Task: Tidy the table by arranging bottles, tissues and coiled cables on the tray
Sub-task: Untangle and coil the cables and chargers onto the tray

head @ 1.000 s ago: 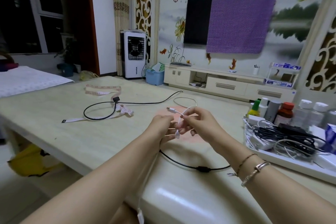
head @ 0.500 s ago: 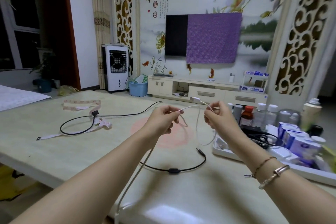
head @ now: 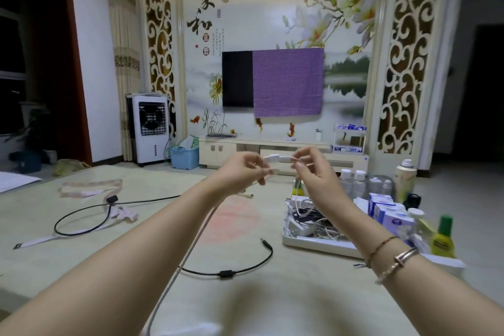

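Both hands are hovering raised above the table (head: 81, 248), fingers curled and pinching a white cable (head: 188, 251) between them. The left hand (head: 242, 170) is gripping the cable in its curled fingers, and the right hand (head: 313, 172) is pinching the other side of a short stretch near its plug between thumb and fingertips; that short stretch is running roughly level from hand to hand, left to right. Below the left hand the cable is hanging in a long, smooth, rubbery line that is slanting down and toward the viewer, off the bottom edge of the view. A thin black cable (head: 226, 271) with a small inline block is lying on the pale, matte tabletop in an open curve, its plug end pointing away from the viewer. To the right, a white rectangular tray (head: 313, 244) is sitting on the table, holding a tangle of black and white cords, with clear white-capped bottles (head: 353, 181) behind it and blue-and-white tissue packs (head: 390, 213) beside them. A second black cable (head: 81, 215) is looping at the far left over a flat pale tape (head: 87, 191).
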The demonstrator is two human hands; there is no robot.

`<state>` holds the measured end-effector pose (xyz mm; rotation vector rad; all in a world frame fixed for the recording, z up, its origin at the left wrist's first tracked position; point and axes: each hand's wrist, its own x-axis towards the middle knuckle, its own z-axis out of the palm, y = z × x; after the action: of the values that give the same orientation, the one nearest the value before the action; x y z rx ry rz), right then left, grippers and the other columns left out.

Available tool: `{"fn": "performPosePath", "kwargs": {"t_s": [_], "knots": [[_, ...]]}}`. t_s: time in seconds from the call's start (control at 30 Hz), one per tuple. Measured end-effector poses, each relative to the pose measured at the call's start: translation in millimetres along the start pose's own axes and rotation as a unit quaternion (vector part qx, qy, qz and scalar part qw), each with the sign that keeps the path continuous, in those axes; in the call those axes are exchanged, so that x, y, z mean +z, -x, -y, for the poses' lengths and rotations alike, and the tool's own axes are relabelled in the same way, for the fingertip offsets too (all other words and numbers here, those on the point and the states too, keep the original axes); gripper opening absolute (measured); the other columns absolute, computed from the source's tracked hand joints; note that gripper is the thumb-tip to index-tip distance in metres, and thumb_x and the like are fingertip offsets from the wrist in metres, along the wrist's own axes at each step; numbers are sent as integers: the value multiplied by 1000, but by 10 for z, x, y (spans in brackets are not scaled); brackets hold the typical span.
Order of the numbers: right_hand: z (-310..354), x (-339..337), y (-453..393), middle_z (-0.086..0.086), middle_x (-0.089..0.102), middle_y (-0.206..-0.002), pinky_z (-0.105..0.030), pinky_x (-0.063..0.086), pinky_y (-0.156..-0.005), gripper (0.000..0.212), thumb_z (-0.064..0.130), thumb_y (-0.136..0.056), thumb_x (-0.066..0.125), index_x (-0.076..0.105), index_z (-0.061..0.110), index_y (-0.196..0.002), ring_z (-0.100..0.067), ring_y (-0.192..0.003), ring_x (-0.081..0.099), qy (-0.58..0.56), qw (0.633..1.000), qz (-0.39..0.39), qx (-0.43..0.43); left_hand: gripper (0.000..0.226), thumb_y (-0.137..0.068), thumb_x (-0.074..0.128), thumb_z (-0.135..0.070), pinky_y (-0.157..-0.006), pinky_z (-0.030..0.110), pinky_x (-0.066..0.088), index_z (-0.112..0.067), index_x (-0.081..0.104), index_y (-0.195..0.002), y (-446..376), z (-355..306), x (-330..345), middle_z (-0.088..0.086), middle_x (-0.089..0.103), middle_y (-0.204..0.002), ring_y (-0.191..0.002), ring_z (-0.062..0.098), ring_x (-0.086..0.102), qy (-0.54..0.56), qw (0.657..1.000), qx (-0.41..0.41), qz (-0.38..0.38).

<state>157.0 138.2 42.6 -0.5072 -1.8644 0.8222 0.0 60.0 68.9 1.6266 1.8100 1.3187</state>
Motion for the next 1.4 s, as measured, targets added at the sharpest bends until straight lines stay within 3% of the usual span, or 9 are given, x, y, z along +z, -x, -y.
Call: {"fn": "performPosePath", "kwargs": {"t_s": [0.2,0.33,0.5,0.67,0.9,1.07,1.17,1.3,1.4], "knots": [[-211,63,40,5,58,-112,-33,38,-99,17,13,-99,45,61,16,-99,-14,-114,49,75,994,83,-2,11,-88,66,-25,-61,24,44,-18,74,-89,20,222,87,1,69,-95,-69,13,53,-49,999,-14,-6],[-283,153,57,-5,64,-101,-40,44,-80,18,19,-103,34,48,29,-98,-25,-88,52,172,973,150,-28,14,-95,58,-22,-71,28,56,-16,70,-97,20,276,-46,1,72,-79,-65,9,62,101,992,-57,50],[-221,252,48,18,58,-88,-34,44,-68,13,21,-103,29,36,31,-104,-10,-72,54,204,956,208,-40,33,-100,43,-41,-58,22,49,-16,63,-106,58,278,-21,5,72,-83,-58,10,53,136,977,-116,120],[-191,218,1,-8,53,-75,-36,38,-56,17,38,-102,35,32,23,-109,-16,-60,40,164,957,239,-2,21,-98,52,-31,-57,21,39,-16,67,-98,70,274,2,-1,58,-72,-53,6,43,138,977,-92,137],[-311,-277,-6,-2,59,-76,-19,46,-62,17,20,-98,52,67,12,-101,-6,-64,56,75,947,293,113,26,-99,47,-10,-59,22,34,-10,72,-106,43,309,-172,-2,51,-67,-57,8,37,218,973,-59,36],[-325,-502,-4,-8,57,-73,-35,57,-78,23,16,-101,42,58,1,-97,-17,-67,65,-188,944,170,212,29,-101,39,-14,-63,21,42,-12,66,-111,104,299,225,-1,50,-76,-64,10,44,31,996,-53,58],[-332,-445,17,-12,65,-75,-41,55,-84,21,16,-104,32,47,3,-96,-27,-80,70,-302,923,97,218,32,-102,29,-25,-70,25,44,-18,59,-110,98,197,666,-1,46,-78,-66,10,43,50,990,-50,121],[-502,-393,42,-16,67,-110,-43,37,-106,24,23,-107,25,41,5,-110,-26,-113,58,-231,952,37,199,46,-95,29,-62,-60,24,38,-42,68,-82,-66,131,1060,-10,47,-64,-55,6,39,141,984,-36,107],[-698,-475,1,-5,69,-108,-35,39,-101,24,25,-107,24,34,6,-115,-22,-116,56,-204,960,25,188,35,-94,48,-51,-53,24,30,-19,60,-88,-312,238,1272,-7,45,-62,-54,6,36,138,980,-47,137]]}}
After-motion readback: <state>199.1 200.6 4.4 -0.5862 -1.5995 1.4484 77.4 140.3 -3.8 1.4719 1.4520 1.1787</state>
